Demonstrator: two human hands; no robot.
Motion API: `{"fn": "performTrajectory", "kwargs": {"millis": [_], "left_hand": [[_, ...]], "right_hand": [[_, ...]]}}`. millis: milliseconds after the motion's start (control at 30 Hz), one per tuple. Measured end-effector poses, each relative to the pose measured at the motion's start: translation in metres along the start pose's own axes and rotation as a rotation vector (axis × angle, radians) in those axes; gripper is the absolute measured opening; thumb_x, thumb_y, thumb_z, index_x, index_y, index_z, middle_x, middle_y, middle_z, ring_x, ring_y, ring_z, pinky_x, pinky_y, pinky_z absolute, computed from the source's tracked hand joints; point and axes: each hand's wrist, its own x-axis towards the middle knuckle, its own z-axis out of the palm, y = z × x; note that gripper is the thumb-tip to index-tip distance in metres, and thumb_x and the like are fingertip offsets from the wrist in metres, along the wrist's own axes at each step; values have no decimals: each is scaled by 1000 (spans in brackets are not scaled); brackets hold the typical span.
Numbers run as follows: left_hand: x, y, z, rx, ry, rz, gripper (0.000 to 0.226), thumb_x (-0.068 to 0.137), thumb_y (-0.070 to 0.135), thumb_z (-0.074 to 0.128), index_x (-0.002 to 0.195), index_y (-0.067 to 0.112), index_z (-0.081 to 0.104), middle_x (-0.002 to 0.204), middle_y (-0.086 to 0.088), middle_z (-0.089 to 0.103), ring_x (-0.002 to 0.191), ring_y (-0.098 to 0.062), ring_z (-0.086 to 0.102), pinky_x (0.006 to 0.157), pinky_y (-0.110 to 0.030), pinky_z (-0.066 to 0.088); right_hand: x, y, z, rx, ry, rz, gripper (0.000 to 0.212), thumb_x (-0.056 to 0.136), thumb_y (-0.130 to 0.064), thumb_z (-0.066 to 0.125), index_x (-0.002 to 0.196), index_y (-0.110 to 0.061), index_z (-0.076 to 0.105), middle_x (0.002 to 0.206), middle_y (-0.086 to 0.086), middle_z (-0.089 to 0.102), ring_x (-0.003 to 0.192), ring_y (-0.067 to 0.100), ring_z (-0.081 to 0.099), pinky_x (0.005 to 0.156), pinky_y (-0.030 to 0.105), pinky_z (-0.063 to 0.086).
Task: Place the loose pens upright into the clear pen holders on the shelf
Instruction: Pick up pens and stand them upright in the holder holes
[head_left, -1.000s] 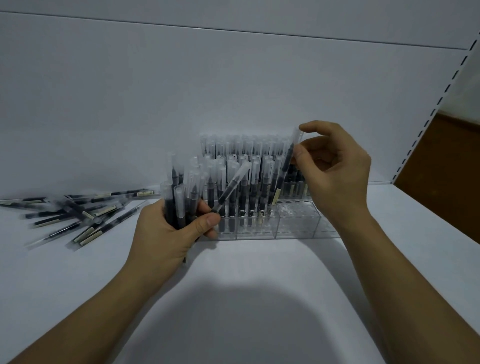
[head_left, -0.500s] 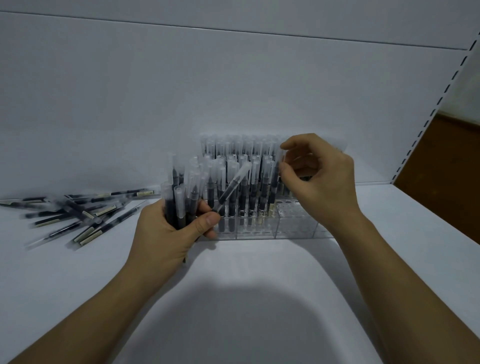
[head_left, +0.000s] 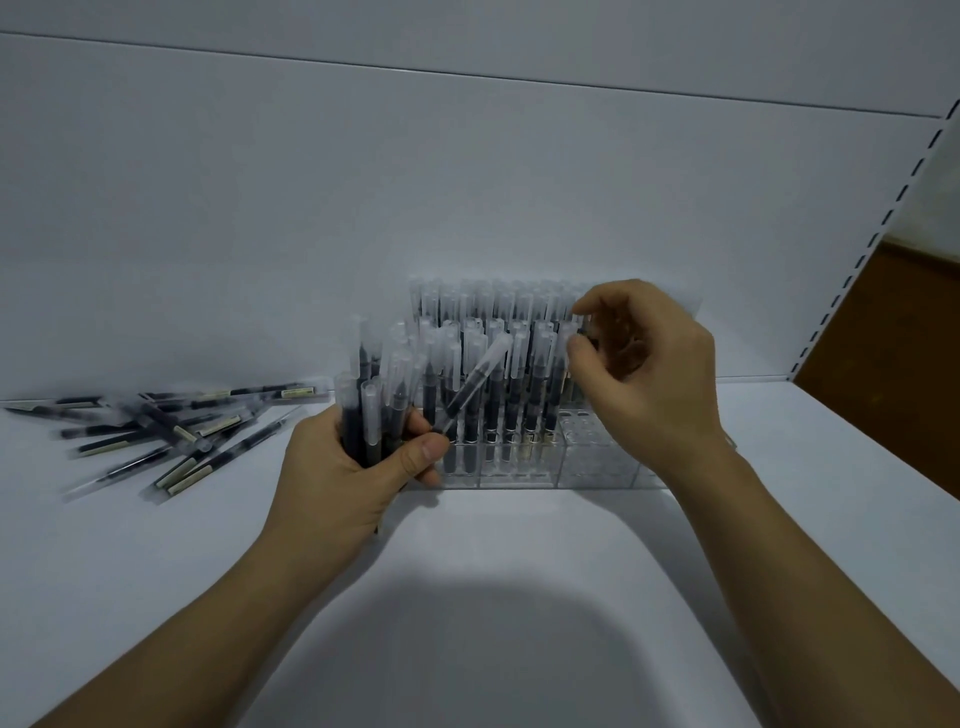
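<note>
My left hand (head_left: 353, 467) grips a bundle of pens (head_left: 363, 415) with frosted caps, held upright; one pen (head_left: 472, 387) sticks out of the bundle slanting up and to the right. The clear pen holders (head_left: 597, 460) stand against the shelf's back wall, packed with several rows of upright pens (head_left: 498, 364); the front right cells hold none. My right hand (head_left: 649, 374) hovers over the holders' right side. Its thumb and forefinger are curled and slightly apart, just beside the cap of a standing pen (head_left: 565, 338), with nothing between them.
A pile of loose pens (head_left: 171, 431) lies on the white shelf (head_left: 519, 545) at the left, near the back wall. A slotted shelf upright (head_left: 883, 218) runs along the right, with a brown surface (head_left: 883, 353) beyond it.
My right hand has come down and left with a pen, set it into the holder and let go of it. My left hand and its bundle have stayed put.
</note>
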Motion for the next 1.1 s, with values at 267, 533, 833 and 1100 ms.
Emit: {"fn": "performTrajectory", "kwargs": {"millis": [267,533,833,1100], "left_hand": [[0,0,0,-19,-24,-9,21,64,15,76,78,1,68,67,-11,72,59,-21,69,60,-23,57],[-2,2,1,38,-42,-3,18,80,18,69,86,0,68,75,-15,74,63,-21,72,56,-17,53],[-5,0,2,16,-5,-5,18,83,19,65,99,11,71,69,-7,72,59,-6,67,55,-13,50],[-3,-3,2,56,19,-1,7,91,4,63,98,4,67,76,-12,73,62,-11,72,55,-13,53]], "right_hand": [[-23,-35,28,445,-153,182,30,87,-19,81,110,-19,63,73,4,70,54,34,62,56,51,59],[-16,-37,27,678,-146,305,33,86,2,76,113,-9,61,77,39,58,72,60,60,72,42,64],[-3,-28,9,531,95,206,39,92,5,70,129,-6,63,93,26,66,79,34,70,76,53,63],[-8,-24,14,393,57,149,40,90,-1,76,125,-16,66,98,3,67,80,27,71,77,48,62]]}}
